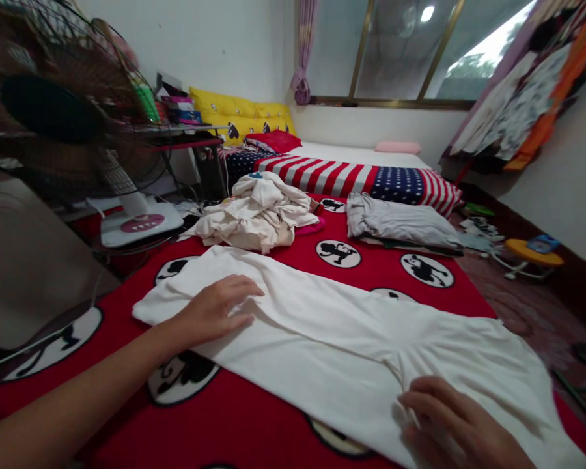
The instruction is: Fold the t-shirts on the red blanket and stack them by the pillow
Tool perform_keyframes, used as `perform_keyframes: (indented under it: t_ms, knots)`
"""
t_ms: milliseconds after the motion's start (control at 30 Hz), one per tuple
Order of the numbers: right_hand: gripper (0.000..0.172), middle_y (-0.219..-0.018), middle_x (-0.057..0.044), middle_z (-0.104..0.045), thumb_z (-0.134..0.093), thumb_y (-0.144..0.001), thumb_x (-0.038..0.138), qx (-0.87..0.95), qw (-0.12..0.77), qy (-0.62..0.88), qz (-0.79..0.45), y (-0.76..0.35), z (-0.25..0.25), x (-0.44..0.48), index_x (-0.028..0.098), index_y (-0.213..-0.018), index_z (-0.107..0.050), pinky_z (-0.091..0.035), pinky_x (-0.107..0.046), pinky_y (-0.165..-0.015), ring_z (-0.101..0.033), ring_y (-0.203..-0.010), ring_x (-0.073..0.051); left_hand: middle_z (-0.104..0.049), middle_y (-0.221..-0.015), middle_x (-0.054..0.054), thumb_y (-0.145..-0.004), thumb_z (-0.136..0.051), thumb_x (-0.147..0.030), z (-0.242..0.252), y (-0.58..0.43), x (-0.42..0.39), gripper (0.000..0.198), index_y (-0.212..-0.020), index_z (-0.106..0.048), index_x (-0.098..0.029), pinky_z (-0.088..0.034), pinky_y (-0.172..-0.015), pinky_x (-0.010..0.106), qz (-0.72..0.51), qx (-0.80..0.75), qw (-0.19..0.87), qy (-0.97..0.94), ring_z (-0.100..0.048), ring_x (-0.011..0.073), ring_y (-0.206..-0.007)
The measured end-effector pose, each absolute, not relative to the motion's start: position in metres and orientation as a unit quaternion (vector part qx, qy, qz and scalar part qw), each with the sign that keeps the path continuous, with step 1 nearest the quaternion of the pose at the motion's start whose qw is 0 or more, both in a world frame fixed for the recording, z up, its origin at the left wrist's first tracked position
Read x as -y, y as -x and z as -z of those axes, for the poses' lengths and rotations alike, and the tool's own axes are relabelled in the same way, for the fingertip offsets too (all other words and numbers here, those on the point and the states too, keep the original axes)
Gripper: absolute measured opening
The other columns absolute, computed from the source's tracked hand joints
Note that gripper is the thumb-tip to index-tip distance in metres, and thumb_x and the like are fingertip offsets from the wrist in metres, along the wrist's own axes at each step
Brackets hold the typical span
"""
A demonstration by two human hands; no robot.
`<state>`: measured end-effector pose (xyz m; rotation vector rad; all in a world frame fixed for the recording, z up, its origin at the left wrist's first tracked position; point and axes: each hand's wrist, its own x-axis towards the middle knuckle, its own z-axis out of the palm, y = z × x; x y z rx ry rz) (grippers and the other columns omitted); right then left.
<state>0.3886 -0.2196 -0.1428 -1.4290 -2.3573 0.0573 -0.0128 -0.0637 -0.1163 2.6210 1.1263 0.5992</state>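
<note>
A long white garment (pixel 322 332) lies spread across the red cover, folded lengthwise so that one layer's edge runs along its middle. My left hand (pixel 219 309) rests on its left part, fingers stretched out and the thumb apart from them. At the right, my right hand (pixel 456 417) has its fingertips together at the layer's edge, where creases gather towards them; it pinches the cloth there. The thumb of that hand is partly hidden and a little blurred.
Behind the garment sits a rumpled heap of cream clothes (pixel 261 212). Folded grey clothes (pixel 403 221) form a stack to its right. The red cover (pixel 254 420) bears round black-and-white figures. A standing fan (pixel 137 212) is at the left, an orange-topped stool (pixel 534 252) at the right.
</note>
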Motion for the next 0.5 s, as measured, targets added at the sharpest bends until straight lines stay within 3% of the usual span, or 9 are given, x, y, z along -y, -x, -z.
perform_keyframes:
  t_ms: [200,367,500]
  knots:
    - [0.023,-0.111,-0.011,-0.062,-0.051,-0.089,0.027,0.817,0.222,0.526,0.073,-0.358,0.15,0.198,0.023,-0.11,-0.061,-0.057,-0.031,-0.077,-0.065,-0.093,-0.021,-0.063,-0.11,0.007,-0.083,-0.055,-0.018,0.131,0.037,0.063,0.028,-0.11,-0.061,-0.019,-0.046,-0.093,0.033,-0.202,-0.418,0.025,-0.885,-0.057,0.0214,-0.106]
    - [0.019,-0.094,-0.007,-0.062,-0.044,-0.092,0.021,0.817,0.158,0.552,0.057,-0.356,0.144,0.177,0.022,-0.096,-0.062,-0.053,-0.033,-0.07,-0.062,-0.08,-0.019,-0.064,-0.099,0.006,-0.087,-0.046,-0.012,0.134,0.039,0.059,0.024,-0.098,-0.066,-0.02,-0.048,-0.08,0.028,-0.204,-0.397,-0.01,-0.895,-0.059,0.0182,-0.094]
    - [0.023,-0.089,-0.005,-0.062,-0.039,-0.093,0.019,0.805,0.132,0.579,0.014,-0.362,0.141,0.171,0.024,-0.09,-0.062,-0.05,-0.031,-0.068,-0.061,-0.076,-0.017,-0.064,-0.097,0.006,-0.084,-0.044,-0.008,0.128,0.046,0.06,0.028,-0.094,-0.068,-0.019,-0.046,-0.083,0.026,-0.237,-0.396,0.0,-0.887,-0.059,0.0171,-0.094]
